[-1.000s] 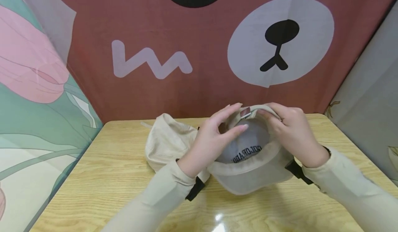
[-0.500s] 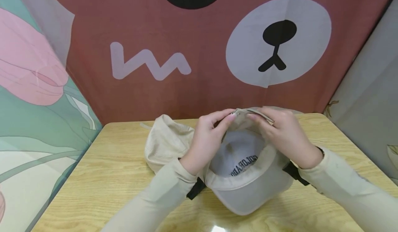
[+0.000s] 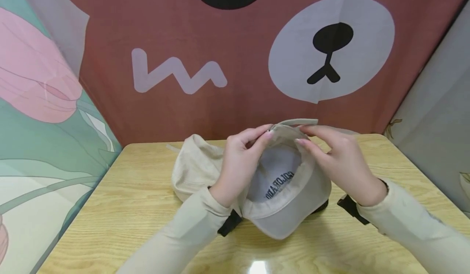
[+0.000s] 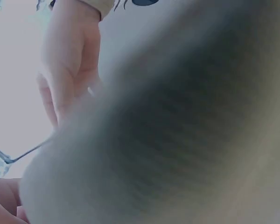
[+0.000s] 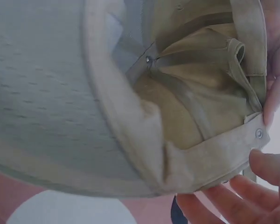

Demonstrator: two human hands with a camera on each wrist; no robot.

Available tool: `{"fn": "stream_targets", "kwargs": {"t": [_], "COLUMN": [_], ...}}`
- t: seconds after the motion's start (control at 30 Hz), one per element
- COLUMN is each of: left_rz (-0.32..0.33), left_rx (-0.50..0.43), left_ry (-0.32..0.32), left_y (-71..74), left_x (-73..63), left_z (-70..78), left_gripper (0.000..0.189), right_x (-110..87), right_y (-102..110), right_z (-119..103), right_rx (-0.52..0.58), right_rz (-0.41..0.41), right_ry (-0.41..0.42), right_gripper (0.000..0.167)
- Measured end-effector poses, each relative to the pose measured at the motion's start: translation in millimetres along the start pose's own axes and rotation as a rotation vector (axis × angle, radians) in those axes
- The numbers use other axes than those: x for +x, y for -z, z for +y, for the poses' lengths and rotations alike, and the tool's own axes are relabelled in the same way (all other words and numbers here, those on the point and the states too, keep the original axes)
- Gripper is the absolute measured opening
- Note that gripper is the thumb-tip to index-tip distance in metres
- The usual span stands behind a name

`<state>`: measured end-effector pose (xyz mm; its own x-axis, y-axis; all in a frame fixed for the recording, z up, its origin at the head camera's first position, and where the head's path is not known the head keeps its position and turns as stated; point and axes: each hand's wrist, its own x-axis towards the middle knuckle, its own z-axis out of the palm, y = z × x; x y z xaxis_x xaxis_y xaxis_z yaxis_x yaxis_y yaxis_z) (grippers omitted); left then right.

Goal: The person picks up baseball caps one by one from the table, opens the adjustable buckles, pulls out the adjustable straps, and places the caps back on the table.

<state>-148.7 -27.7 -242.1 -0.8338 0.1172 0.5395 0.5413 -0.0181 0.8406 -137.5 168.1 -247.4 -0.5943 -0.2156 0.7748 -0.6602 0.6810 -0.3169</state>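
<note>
A beige baseball cap (image 3: 282, 221) is held up over the table, its inside facing me and mirrored dark lettering showing through the front panel. My left hand (image 3: 238, 164) pinches the back edge near the strap (image 3: 297, 122), whose loose end sticks out to the right. At the opening's right edge, my right hand (image 3: 341, 160) has thumb and index finger slightly parted, fingertips close to the band. The right wrist view shows that thumb beside a metal snap (image 5: 259, 133) on the band, with the other fingers behind it. Blurred cap fabric (image 4: 168, 140) fills most of the left wrist view.
A second beige cloth item (image 3: 198, 168), soft and crumpled like a cap, lies left of my left hand. A small black object (image 3: 321, 206) shows under the cap's right side. The wooden table (image 3: 121, 225) meets a bear-print curtain (image 3: 176, 115) at the back.
The cap has turned and shifted left. Its strap end, earlier lying along the right hand's fingers, now sticks out free. The right hand's thumb and finger have parted; the left keeps its pinch.
</note>
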Motion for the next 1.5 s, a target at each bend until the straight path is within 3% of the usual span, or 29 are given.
{"fn": "stream_targets", "kwargs": {"t": [0.17,0.53,0.83,0.93,1.0,1.1,1.23,1.5], "left_rz": [-0.035,-0.158,-0.405,-0.506,-0.574,-0.655,-0.736,-0.905], "left_rx": [0.001,0.082,0.318,0.315,0.335,0.393,0.458,0.472], "left_ry": [-0.012,-0.02,-0.068,-0.063,-0.093,-0.181,-0.279,-0.418], "left_y": [-2.6,-4.1,18.0,25.0,28.8,33.2,36.7,39.1], "left_x": [-3.4,-10.5,-2.9,3.4,8.1,15.3,21.4,31.8], "left_z": [1.7,9.8,22.3,22.9,22.9,20.5,13.0,7.1], "left_gripper": [0.023,0.022,0.024,0.026,0.027,0.028,0.029,0.03], "right_x": [4.2,10.2,13.2,12.9,12.4,12.2,10.2,5.5], "right_y": [-3.5,-4.8,0.3,2.0,2.5,2.2,0.0,-3.0], "right_z": [-6.1,-10.4,-4.5,-2.9,-1.7,-0.2,0.2,-5.6], "right_rx": [-0.006,-0.118,-0.101,-0.1,-0.098,-0.103,-0.108,-0.107], "right_rz": [-0.025,-0.13,-0.183,-0.206,-0.213,-0.208,-0.19,-0.193], "right_ry": [0.048,0.136,0.269,0.316,0.341,0.381,0.428,0.482], "right_gripper": [0.035,0.017,0.03,0.014,0.02,0.046,0.05,0.049]}}
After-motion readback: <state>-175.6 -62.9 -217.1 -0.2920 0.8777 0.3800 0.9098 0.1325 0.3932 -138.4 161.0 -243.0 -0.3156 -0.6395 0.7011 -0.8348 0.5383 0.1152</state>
